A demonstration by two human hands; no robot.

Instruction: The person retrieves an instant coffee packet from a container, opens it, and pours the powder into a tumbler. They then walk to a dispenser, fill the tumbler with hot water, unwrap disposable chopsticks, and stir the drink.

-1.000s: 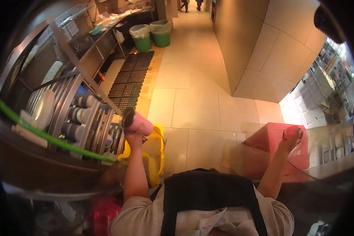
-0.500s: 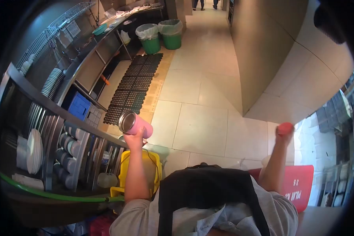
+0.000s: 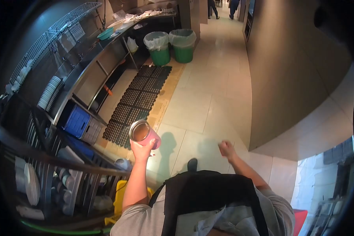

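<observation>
A pink tumbler (image 3: 152, 139) with an open steel mouth is held up in front of me on the left. My left hand (image 3: 141, 150) is wrapped around its side. The inside of the tumbler looks brownish, and I cannot tell whether that is liquid. Over the tiled floor to the right, my right hand (image 3: 226, 149) is closed, with a bit of something red showing at its fingers. Most of that red thing is hidden behind the hand.
Two green bins (image 3: 159, 53) with clear liners stand beyond a black rubber mat (image 3: 134, 98). A steel counter (image 3: 76, 76) and a dish rack (image 3: 47, 161) line the left, with a yellow bucket (image 3: 120, 192) beside me. A wall (image 3: 299, 86) borders the right; two people's legs (image 3: 213, 10) show far ahead.
My view has moved forward along the floor. My right hand has swung inward and down from the far right, and its round red thing is now mostly hidden. The tumbler stays in my left hand.
</observation>
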